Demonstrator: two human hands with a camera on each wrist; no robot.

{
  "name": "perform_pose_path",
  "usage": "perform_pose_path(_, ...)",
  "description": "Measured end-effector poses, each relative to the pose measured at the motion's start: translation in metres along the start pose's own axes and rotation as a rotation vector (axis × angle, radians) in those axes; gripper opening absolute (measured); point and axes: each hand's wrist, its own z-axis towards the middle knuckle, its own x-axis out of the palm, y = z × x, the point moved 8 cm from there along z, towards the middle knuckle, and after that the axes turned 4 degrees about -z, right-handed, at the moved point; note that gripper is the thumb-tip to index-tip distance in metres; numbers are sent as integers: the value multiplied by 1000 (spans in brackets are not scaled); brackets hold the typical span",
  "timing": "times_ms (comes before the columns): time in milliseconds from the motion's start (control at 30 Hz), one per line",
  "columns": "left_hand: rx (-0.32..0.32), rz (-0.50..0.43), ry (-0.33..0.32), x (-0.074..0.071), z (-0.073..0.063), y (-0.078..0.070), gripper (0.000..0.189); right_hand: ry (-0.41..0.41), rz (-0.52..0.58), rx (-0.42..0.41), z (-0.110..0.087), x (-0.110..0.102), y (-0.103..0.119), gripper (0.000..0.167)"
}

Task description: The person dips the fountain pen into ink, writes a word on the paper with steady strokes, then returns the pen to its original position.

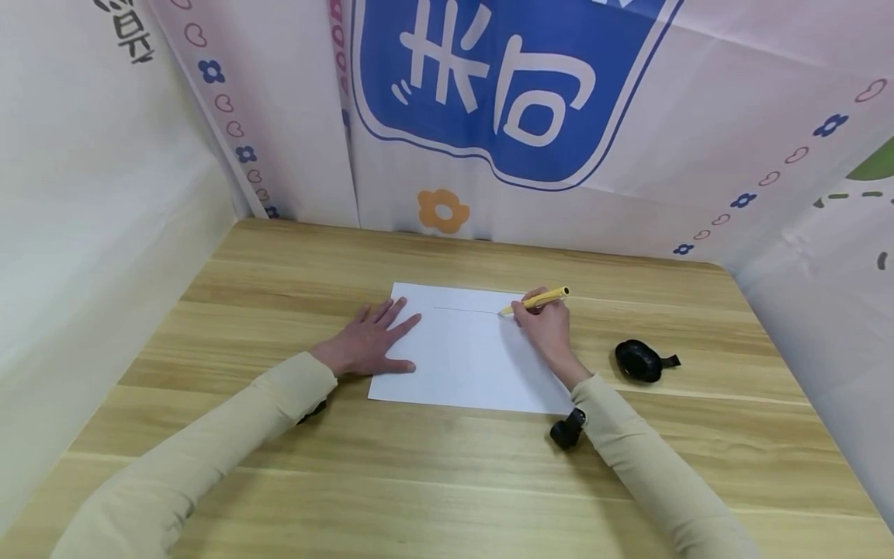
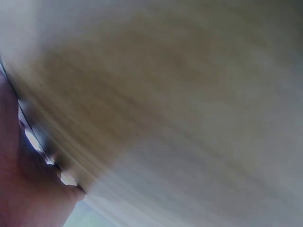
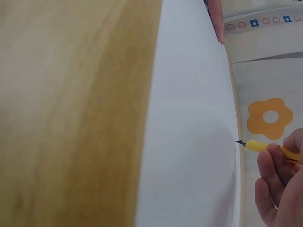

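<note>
A white sheet of paper (image 1: 454,357) lies on the wooden table, with one thin dark line (image 1: 464,310) running across its upper part. My left hand (image 1: 366,340) rests with fingers spread on the sheet's left edge. In the left wrist view, part of the left hand (image 2: 35,189) shows at the lower left. My right hand (image 1: 548,326) holds a yellow fountain pen (image 1: 548,297) near the upper right of the paper. The nib is at the right end of the line. In the right wrist view, the yellow pen (image 3: 258,145) shows its dark nib pointing at the sheet.
A small black round object with a short tab (image 1: 639,361) lies on the table (image 1: 447,481) to the right of the paper. Black wrist devices (image 1: 567,429) show under the sleeves. A printed fabric backdrop (image 1: 594,210) stands behind the table's far edge.
</note>
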Motion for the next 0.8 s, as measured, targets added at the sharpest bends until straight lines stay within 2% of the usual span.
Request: perform_pose_path(800,7,-9,-20,1,0,0,87,-31,27,1,-2,-16,-11,16)
